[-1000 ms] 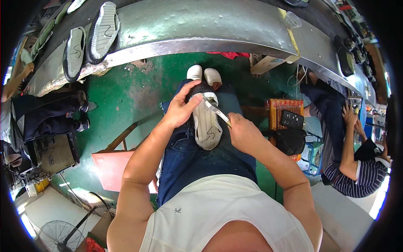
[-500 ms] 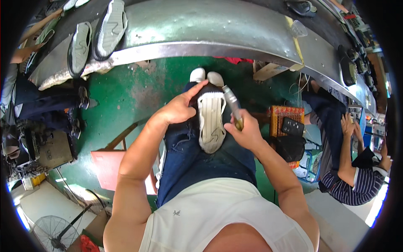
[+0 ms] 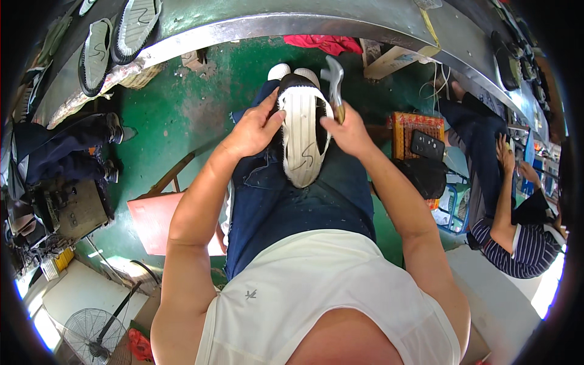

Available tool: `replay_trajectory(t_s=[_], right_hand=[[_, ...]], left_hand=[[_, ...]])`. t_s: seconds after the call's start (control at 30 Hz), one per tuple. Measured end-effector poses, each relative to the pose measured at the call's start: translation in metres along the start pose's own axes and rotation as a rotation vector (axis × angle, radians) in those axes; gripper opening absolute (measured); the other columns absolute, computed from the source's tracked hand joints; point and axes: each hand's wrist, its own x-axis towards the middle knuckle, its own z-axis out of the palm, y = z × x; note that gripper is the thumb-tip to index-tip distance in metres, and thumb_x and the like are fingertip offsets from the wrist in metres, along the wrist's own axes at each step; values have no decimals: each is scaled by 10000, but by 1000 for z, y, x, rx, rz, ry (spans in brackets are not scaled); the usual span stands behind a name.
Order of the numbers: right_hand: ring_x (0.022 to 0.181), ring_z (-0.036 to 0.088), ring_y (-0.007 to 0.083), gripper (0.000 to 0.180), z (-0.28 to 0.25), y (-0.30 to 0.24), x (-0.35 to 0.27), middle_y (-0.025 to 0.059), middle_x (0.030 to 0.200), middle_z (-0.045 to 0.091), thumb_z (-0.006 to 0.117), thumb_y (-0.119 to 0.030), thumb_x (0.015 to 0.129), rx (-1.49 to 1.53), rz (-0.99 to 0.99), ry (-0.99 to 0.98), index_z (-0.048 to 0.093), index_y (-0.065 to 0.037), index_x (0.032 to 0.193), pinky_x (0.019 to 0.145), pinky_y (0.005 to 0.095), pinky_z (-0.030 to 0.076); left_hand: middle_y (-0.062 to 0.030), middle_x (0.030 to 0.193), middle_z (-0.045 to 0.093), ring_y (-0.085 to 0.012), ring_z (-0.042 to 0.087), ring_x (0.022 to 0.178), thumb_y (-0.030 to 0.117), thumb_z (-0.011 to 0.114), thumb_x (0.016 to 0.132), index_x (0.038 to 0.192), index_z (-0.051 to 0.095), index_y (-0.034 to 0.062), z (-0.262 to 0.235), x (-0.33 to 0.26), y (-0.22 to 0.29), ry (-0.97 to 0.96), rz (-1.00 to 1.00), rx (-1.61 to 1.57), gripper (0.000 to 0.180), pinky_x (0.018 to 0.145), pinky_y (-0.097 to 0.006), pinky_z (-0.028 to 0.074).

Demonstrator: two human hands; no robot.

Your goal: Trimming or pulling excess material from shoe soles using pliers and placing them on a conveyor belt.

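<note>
Green painted floor (image 3: 182, 103) lay under me, with a long grey metal bench (image 3: 243, 18) curving across the far side. On my lap (image 3: 292, 201) I had a shoe (image 3: 302, 137) lying sole up, its pale ribbed sole facing me and its long axis running straight away from me along my thighs; which end was the toe I could not tell. My left hand (image 3: 252, 131) was pressed against the shoe's left edge, fingers curled round it and thumb on the sole. My right hand (image 3: 347, 131) was closed round the handle of a small hammer (image 3: 333, 76), its metal head raised above the shoe's far right edge. Two more soles (image 3: 115, 36) rested near the bench's left end. A red board (image 3: 155, 219) lay on the floor to my left, and another person (image 3: 517, 225) sat well off to my right beside a woven orange stool (image 3: 404, 131) carrying a dark phone (image 3: 427, 145)
</note>
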Motion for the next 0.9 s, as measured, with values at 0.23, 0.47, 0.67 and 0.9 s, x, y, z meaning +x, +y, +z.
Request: replay_trajectory(t_s=[0.23, 0.47, 0.67, 0.9], right_hand=[[875, 672, 250, 358, 15, 24, -42, 154, 967, 688, 650, -84, 806, 185, 124, 10, 591, 63, 1127, 822, 354, 522], [742, 576, 94, 231, 4, -3, -61, 14, 867, 627, 654, -1, 822, 567, 246, 44, 611, -5, 1049, 666, 268, 473], [688, 609, 140, 262, 20, 32, -90, 46, 872, 646, 648, 3, 813, 533, 464, 91, 623, -1, 1073, 602, 300, 498], [717, 632, 141, 273, 13, 36, -97, 60, 892, 656, 630, 7, 822, 590, 412, 87, 614, 3, 1095, 624, 313, 541]], left_hand=[[-301, 1191, 668, -381, 672, 1135, 267, 743, 895, 1438, 410, -100, 50, -26, 27, 129, -162, 54, 736, 962, -395, 524], [-168, 1151, 699, -181, 666, 1039, 175, 671, 977, 1339, 538, -51, 56, -22, 5, 218, -47, -303, 447, 928, -318, 523], [-83, 645, 604, -106, 557, 638, 279, 643, 1004, 834, 599, 20, 90, -41, -9, 274, -131, 311, 313, 580, -348, 480], [-181, 673, 634, -242, 614, 607, 312, 619, 993, 822, 655, -9, 100, -48, -11, 369, -295, -84, 366, 612, -395, 493]])
